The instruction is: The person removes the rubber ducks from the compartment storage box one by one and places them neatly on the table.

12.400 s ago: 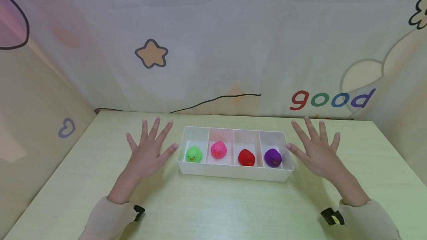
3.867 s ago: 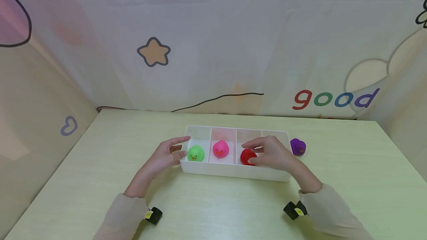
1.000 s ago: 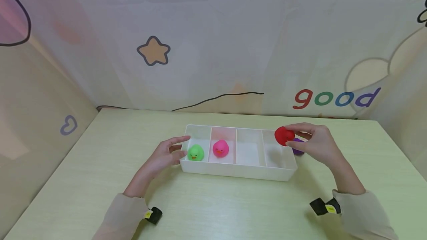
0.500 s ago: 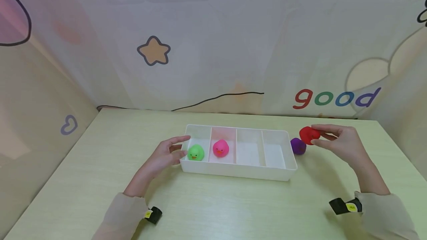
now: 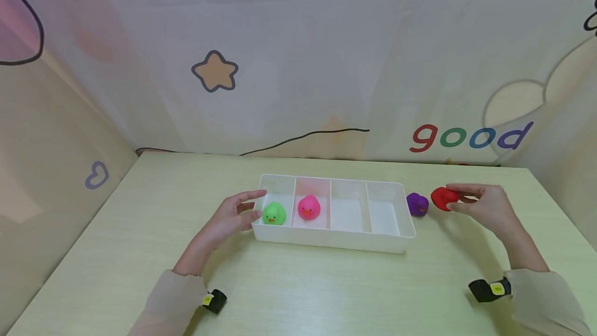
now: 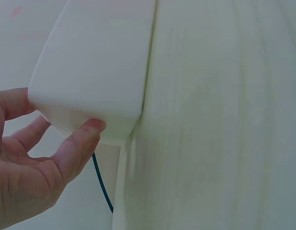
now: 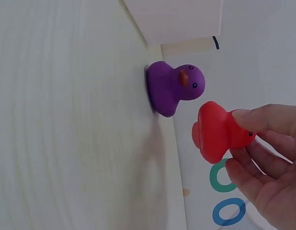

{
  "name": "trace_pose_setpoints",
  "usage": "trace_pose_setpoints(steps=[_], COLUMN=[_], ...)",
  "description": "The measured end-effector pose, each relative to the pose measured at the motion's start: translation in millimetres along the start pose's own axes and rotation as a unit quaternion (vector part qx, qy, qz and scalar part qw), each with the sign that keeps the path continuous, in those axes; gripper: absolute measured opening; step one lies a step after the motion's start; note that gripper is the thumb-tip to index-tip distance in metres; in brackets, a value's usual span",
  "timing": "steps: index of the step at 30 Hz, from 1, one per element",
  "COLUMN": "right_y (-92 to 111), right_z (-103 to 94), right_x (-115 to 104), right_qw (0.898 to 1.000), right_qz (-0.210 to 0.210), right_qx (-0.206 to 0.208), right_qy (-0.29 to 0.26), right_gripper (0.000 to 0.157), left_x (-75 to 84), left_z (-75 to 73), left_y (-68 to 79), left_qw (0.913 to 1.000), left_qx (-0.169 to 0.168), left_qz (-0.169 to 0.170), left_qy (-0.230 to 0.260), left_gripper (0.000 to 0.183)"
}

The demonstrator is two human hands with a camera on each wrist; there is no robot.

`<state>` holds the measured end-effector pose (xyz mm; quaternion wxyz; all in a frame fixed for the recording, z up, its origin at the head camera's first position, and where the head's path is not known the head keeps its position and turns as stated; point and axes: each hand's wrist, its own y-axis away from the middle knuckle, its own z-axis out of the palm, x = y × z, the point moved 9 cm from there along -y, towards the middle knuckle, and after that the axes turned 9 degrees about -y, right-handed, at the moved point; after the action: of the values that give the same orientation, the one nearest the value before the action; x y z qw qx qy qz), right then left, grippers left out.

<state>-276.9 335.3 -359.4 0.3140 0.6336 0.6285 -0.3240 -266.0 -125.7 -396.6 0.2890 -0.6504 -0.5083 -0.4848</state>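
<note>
A white divided tray (image 5: 326,241) sits on the table, with a green rubber duck (image 5: 273,213) in its leftmost compartment and a pink rubber duck (image 5: 309,207) in the one beside it. The two right compartments hold nothing. My left hand (image 5: 232,215) holds the tray's left end, its fingertips against the rim and end wall (image 6: 90,108). Between thumb and fingers, my right hand (image 5: 487,209) pinches a red rubber duck (image 5: 444,199) by its head, base held off the table in the right wrist view. A purple rubber duck (image 7: 171,88) stands just right of the tray.
The pale wooden table (image 5: 298,289) ends at a printed cloth backdrop (image 5: 298,66) behind the tray, with side cloths at left and right. Black wrist cameras (image 5: 487,290) sit at both sleeves.
Since the earliest frame the purple duck has left the tray for the table. The red duck was lifted out, carried right past the purple one, and lowered lately. The left hand stays on the tray.
</note>
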Motion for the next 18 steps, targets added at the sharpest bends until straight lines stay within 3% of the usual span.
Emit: trace_pose_setpoints(steps=[18], right_y=[-11], right_z=[11.8], right_x=[20], right_qw=[0.997], right_qz=[0.013], right_qx=[-0.034], right_qy=[0.062], right_gripper=[0.044], left_x=[-1.9], left_z=[-1.4], left_y=[-1.2], left_qw=[1.0], left_qx=[0.006], left_qz=[-0.006], left_qy=[0.0], left_gripper=[0.048])
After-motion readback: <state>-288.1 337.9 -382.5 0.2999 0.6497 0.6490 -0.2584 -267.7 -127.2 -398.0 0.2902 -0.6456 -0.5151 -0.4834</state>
